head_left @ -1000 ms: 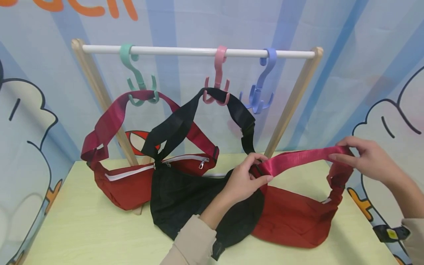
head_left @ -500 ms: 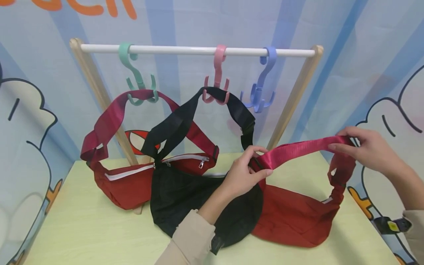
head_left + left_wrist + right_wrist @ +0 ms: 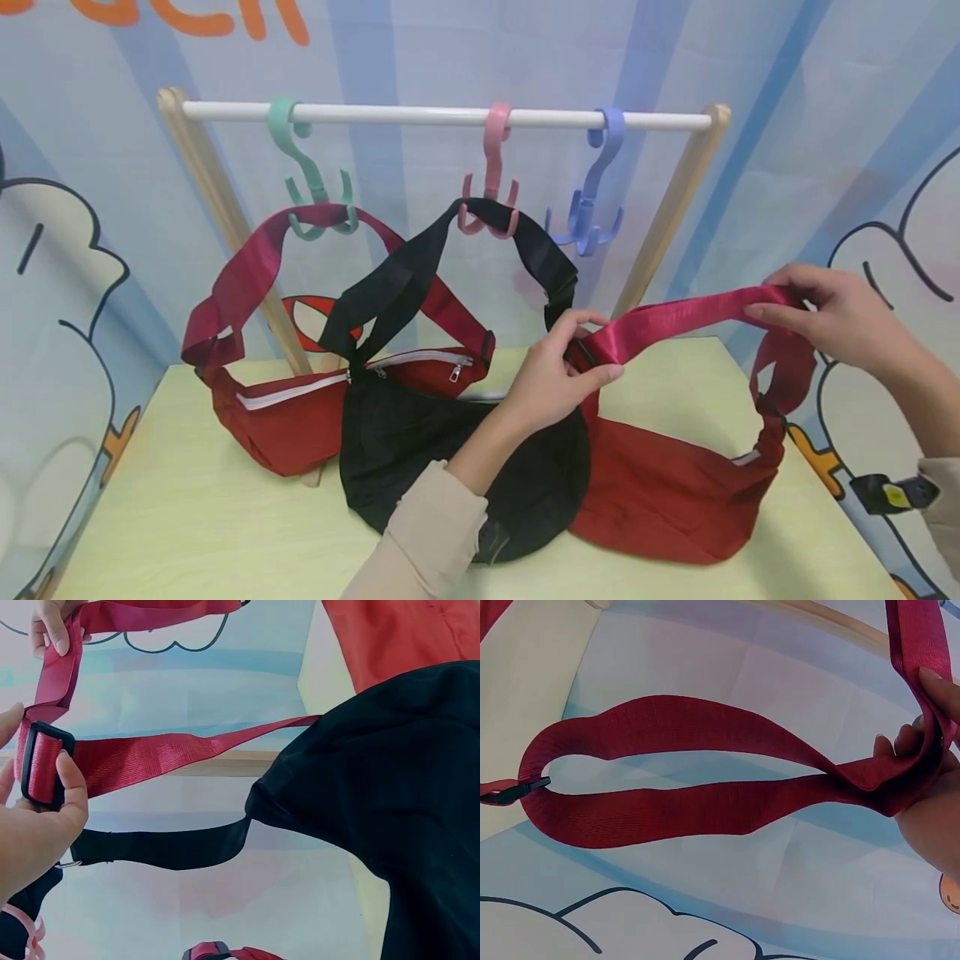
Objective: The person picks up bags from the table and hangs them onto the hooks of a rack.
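A red shoulder bag (image 3: 675, 492) rests at the right of the table, its shiny crimson strap (image 3: 682, 317) lifted between both hands. My left hand (image 3: 551, 379) pinches the strap's left end by the black slider buckle (image 3: 46, 765), in front of the black bag. My right hand (image 3: 840, 321) grips the strap's right end, and in the right wrist view a strap loop (image 3: 682, 724) hangs from those fingers. A black bag (image 3: 450, 467) hangs by its strap from the pink hook (image 3: 495, 167); my left forearm covers part of it. The blue hook (image 3: 588, 192) carries no strap.
A wooden rack with a white rail (image 3: 405, 114) stands at the back of the pale table (image 3: 187, 517). Another red bag (image 3: 292, 425) hangs from the green hook (image 3: 307, 167) at left, partly behind the black bag. A cartoon-printed cloth (image 3: 787, 150) backs the scene.
Both hands have risen a little with the strap, the right hand more than the left. The red bag's right end has lifted slightly. The bags on the hooks stay as they were.
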The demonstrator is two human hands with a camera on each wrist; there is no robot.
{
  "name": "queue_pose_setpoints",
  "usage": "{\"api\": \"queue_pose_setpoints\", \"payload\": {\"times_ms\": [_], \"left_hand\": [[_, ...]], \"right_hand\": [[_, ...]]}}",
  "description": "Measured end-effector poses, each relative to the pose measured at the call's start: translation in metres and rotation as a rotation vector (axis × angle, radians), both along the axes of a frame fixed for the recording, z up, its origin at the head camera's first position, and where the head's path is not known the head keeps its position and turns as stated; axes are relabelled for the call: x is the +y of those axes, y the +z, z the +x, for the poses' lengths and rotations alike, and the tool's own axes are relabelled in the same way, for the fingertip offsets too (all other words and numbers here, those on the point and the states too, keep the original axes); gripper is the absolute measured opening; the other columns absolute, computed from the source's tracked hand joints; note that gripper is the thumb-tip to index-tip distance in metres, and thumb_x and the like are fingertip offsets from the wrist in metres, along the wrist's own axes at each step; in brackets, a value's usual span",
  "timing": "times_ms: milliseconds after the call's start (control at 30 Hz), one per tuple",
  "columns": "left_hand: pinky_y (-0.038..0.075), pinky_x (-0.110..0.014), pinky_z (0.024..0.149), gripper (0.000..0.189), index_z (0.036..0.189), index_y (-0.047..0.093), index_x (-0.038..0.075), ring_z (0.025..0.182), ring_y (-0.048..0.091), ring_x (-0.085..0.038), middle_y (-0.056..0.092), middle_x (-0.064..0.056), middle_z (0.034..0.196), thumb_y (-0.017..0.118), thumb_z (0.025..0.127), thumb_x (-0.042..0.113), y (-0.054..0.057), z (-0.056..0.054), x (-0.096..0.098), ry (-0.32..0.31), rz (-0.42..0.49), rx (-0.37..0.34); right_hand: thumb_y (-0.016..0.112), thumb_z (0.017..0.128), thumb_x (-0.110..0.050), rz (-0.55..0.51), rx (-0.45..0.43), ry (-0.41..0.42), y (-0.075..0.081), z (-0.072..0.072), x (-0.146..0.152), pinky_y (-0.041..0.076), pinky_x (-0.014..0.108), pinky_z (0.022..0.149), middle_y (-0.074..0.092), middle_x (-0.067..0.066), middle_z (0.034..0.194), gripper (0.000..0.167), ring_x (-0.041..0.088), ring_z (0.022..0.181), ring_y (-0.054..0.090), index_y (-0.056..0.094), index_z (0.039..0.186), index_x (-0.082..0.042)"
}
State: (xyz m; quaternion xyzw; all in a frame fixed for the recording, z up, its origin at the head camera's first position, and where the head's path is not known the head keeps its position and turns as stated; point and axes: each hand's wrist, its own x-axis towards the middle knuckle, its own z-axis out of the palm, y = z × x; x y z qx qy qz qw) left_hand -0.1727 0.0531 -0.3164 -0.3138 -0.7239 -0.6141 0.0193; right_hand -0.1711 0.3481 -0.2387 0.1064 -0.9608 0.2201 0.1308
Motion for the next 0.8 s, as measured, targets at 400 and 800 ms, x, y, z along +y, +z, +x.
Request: {"api": "queue_pose_setpoints", "payload": {"times_ms": [400, 800], "left_hand": [[0.049, -0.024, 0.065, 0.046, 0.123, 0.045, 0.012, 0.082, 0.053, -0.015, 0.054, -0.007, 0.104, 0.067, 0.082, 0.010, 0.010, -0.004, -0.005, 0.028, 0.042, 0.022], [0.048, -0.024, 0.066, 0.047, 0.123, 0.045, 0.011, 0.083, 0.053, -0.015, 0.053, -0.006, 0.105, 0.068, 0.081, 0.009, 0.019, -0.006, -0.008, 0.023, 0.058, 0.038]], "right_hand": [[0.070, 0.080, -0.012, 0.007, -0.002, 0.061, 0.009, -0.004, 0.004, 0.045, 0.026, 0.048, 0.056, 0.008, 0.086, 0.028, 0.013, 0.066, 0.048, 0.060, 0.105, -0.005], [0.071, 0.078, -0.005, 0.053, 0.062, 0.055, 0.027, -0.005, 0.000, 0.044, 0.022, 0.048, 0.056, 0.011, 0.090, 0.035, 0.009, 0.068, 0.046, 0.057, 0.110, -0.003]]}}
